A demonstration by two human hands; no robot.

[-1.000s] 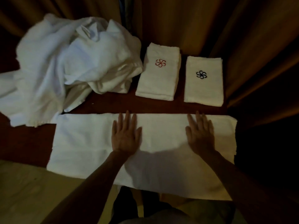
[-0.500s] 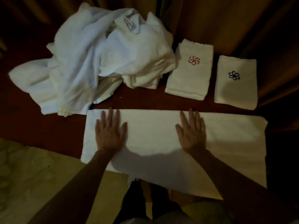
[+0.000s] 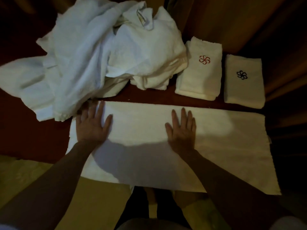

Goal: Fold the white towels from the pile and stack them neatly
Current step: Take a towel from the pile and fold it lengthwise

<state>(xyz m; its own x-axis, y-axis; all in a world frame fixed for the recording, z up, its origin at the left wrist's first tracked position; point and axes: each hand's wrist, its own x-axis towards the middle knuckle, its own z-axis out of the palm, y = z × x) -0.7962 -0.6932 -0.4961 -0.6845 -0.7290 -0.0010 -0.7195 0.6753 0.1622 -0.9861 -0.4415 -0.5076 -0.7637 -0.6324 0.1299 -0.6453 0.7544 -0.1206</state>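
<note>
- Pile of unfolded white terry, rumpled and soft, sits at 10 o'clock on the dark red surface.
- Long towel, folded into a flat strip, lies at centre; I judge smoothing is under way, an end-to-end fold next.
- Folded towel, red emblem, and folded towel, dark emblem, lie side by side at 1–2 o'clock.
- Left hand and right hand press flat, fingers straight, gripping nothing.

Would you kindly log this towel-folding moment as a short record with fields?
surface: dark red table
work piece: spread towel, laid flat, near edge overhanging the table
left hand: flat, fingers straight, on the spread towel's left end
right hand: flat on the spread towel, near its middle
unfolded pile: back left
folded, red emblem: right of the pile
folded, dark emblem: far right
</note>
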